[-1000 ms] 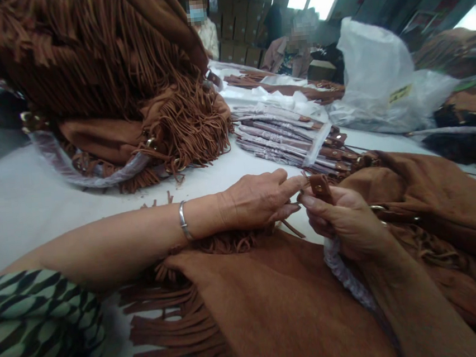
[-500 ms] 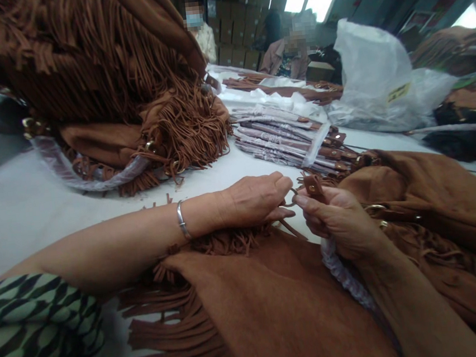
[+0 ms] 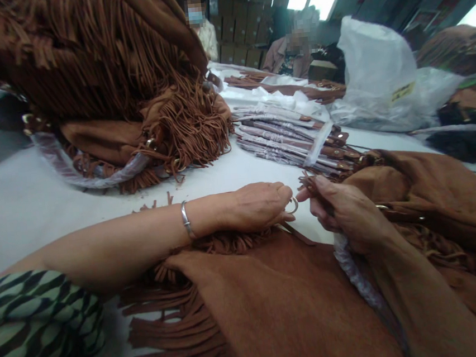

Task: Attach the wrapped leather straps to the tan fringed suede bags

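My left hand [image 3: 257,206] is closed on a gold metal ring [image 3: 295,205], which sticks out past the fingertips. My right hand [image 3: 353,212] pinches the brown end of a bag strap. The strap's plastic-wrapped length [image 3: 357,279] hangs below that hand, along the forearm. A small gap separates the strap end from the ring. Under both hands lies a brown suede fringed bag [image 3: 275,304], its fringe spread out on the left. How the ring joins the bag is hidden behind my left hand.
A tall pile of fringed brown bags [image 3: 96,63] stands at the left. Beyond my hands lies a bundle of wrapped straps [image 3: 280,138]. More brown bags [image 3: 437,193] lie at the right, behind them a clear plastic bag [image 3: 379,75]. Two people are across the table.
My right hand has drawn a little to the right, away from the ring, and the strap end has turned. The ring now shows more fully at my left fingertips.
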`<state>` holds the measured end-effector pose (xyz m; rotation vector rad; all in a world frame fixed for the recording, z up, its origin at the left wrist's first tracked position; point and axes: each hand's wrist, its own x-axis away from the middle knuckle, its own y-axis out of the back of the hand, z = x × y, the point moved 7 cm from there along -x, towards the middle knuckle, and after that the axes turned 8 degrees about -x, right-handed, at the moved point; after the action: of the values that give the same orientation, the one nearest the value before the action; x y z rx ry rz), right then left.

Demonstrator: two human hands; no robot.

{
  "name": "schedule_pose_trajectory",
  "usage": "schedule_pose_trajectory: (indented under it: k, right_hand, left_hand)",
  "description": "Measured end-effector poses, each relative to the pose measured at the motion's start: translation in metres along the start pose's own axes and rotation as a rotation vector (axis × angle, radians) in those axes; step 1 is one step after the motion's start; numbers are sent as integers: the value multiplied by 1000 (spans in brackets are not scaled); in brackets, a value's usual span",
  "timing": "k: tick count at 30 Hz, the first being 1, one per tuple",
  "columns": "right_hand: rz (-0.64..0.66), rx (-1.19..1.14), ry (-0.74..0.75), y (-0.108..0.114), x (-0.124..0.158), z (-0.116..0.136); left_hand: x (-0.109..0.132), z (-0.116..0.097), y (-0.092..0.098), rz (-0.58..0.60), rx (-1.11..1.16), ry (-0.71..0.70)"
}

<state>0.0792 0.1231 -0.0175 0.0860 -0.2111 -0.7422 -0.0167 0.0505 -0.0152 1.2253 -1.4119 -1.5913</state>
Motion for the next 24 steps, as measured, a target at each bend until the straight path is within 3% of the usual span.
schedule_pose_trajectory:
  k: [6,16,20,24]
  right_hand:
    - [90,-13,-83,-3,-3,-11]
    - [77,-34,-142,-5,-2,-16]
    - [78,-91,-166,-7,-3,-20]
    - [162,-193,-255,-10,-4,-28]
  left_hand:
    - [4,-4,2,23,43,-43]
    - [4,-4,3,46,35,-87]
    - [4,-4,1,86,52,-95]
    - [7,-4,-2,163,171,-88]
